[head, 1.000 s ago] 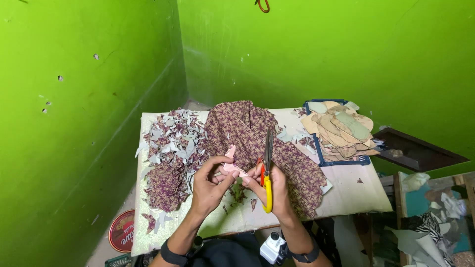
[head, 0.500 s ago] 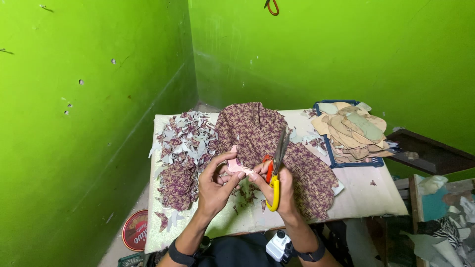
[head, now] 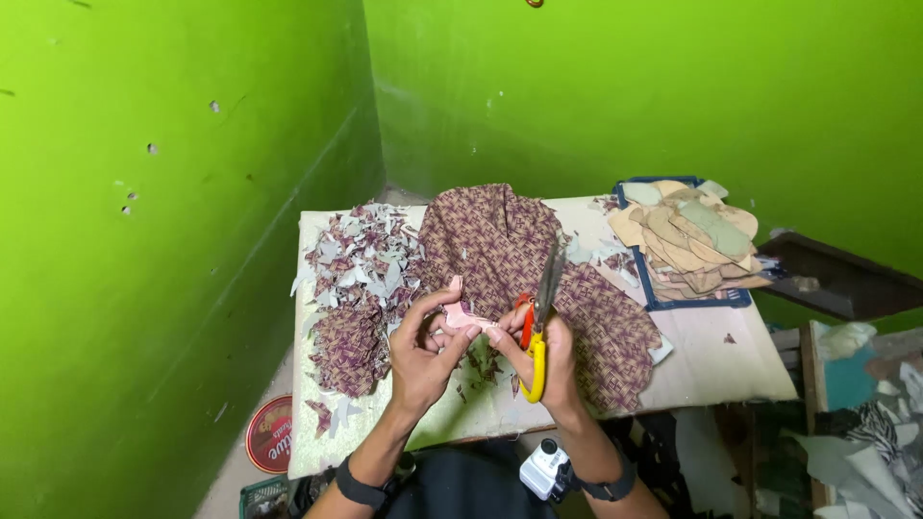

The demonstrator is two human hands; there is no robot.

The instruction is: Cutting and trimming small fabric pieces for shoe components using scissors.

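Note:
My left hand (head: pixel 420 348) pinches a small pink cut piece (head: pixel 461 316) above the table's front edge. My right hand (head: pixel 550 360) touches the same piece with its fingertips and holds scissors (head: pixel 536 322) with red and yellow handles, blades pointing up and away. Under both hands lies a large brown patterned fabric (head: pixel 519 259) spread across the middle of the table (head: pixel 711 360). To the left of my left hand sit a stack of cut patterned pieces (head: pixel 348 346) and a heap of offcuts (head: pixel 363 255).
A blue tray (head: pixel 685 302) with tan and green cut pieces stands at the table's back right. Green walls close in behind and on the left. A round red tin (head: pixel 270 434) lies on the floor at the left. Cluttered scraps fill the right (head: pixel 856 432).
The camera view shifted slightly; my hands stay together over the fabric, holding the pink piece and the scissors as before.

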